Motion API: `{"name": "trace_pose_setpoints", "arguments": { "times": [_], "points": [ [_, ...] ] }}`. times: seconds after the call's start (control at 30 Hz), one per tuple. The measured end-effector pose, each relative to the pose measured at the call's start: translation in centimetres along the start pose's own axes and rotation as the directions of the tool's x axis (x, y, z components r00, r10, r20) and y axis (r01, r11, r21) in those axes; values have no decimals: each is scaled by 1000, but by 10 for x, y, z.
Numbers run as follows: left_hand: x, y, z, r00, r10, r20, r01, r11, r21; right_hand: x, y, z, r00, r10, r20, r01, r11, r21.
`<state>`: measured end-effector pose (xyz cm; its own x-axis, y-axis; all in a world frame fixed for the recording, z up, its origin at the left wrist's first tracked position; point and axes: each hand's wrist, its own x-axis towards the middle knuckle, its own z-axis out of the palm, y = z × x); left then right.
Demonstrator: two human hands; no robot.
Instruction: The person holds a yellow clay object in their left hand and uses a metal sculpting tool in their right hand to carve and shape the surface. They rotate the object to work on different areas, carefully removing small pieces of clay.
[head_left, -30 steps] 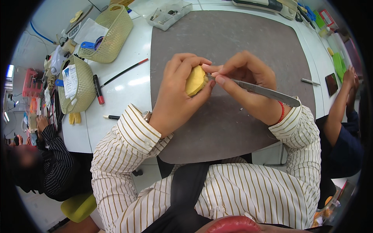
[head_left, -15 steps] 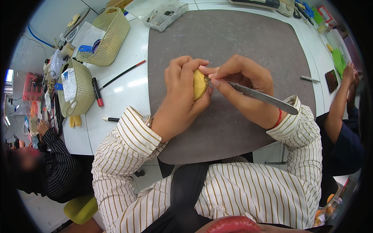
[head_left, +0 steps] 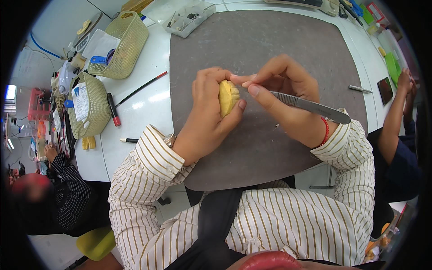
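My left hand [head_left: 208,112] is wrapped round a small yellow dental cast [head_left: 226,96], fingers behind it and thumb on its near side. Ridges like teeth show on the cast's right side. In my right hand [head_left: 288,96] is a steel scalpel [head_left: 310,106] with a flat handle and ribbed grip, pinched near its front end. Its broad rounded rear end points toward my right cuff. Fingers and thumb largely hide its working tip, close to the right side of the cast. Fingertips of both hands meet just above the cast. A tiny crumb [head_left: 276,127] shows below my right hand.
A grey mat [head_left: 261,45] lies under my hands. Left of it are a brush [head_left: 140,90], a marker [head_left: 113,109] and two woven baskets [head_left: 130,54]. An open clear box [head_left: 189,20] of small tools stands behind. At right lie a metal rod [head_left: 360,89] and a phone [head_left: 384,91]; people sit either side.
The cast has turned in my left hand, showing more of its ridged side. My right hand has lifted its fingers slightly and drawn a little away from the cast. A crumb now shows below.
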<state>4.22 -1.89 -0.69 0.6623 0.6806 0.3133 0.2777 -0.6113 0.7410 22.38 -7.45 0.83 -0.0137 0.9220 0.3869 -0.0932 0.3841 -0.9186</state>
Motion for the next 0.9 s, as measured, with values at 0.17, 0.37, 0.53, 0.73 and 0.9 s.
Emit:
{"name": "trace_pose_setpoints", "arguments": {
  "times": [0.17,0.37,0.53,0.73,0.9],
  "points": [
    [-3,6,-1,964,-256,68,263,888,-377,2,-1,-1,997,25,-77,-22,999,38],
    [-2,-1,3,983,-184,13,171,884,-436,2,2,-3,999,-51,4,51,999,6],
    [-2,-10,7,997,-48,-57,32,967,-252,5,4,-2,951,-297,83,308,915,-262],
    [-1,-7,4,996,49,-72,-59,989,-133,-3,2,3,933,-335,134,361,856,-369],
    [-3,-5,5,998,3,-58,-14,982,-190,-4,-4,2,896,-385,220,444,792,-419]
  ]
}}
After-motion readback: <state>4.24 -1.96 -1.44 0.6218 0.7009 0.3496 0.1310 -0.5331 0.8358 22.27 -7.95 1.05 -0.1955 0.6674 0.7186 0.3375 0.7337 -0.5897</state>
